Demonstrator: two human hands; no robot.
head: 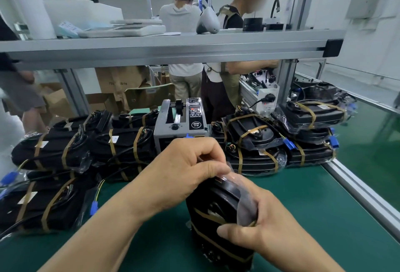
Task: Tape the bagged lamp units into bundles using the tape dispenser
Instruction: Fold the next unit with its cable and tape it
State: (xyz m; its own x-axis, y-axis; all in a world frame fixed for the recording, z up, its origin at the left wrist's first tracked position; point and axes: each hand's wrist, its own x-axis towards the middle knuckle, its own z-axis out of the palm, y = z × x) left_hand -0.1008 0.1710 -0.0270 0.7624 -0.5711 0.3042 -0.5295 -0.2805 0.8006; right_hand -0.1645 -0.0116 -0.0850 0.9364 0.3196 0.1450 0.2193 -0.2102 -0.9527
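Note:
A black bagged lamp unit (213, 213) with brown tape bands stands on end on the green mat in front of me. My left hand (188, 170) pinches the clear bag at its top edge. My right hand (259, 226) grips the unit's right side, fingers curled round the bag, thumb across the front. The grey tape dispenser (180, 122) sits just behind my hands at the middle of the bench. Taped bundles lie to its left (71, 148) and right (253, 141).
More taped bundles are stacked at the far right (311, 124) and near left (41, 202). An aluminium shelf rail (173, 49) crosses overhead. The bench's metal edge (359, 193) runs along the right. Two people stand beyond the bench, and a power strip (268, 98) hangs behind.

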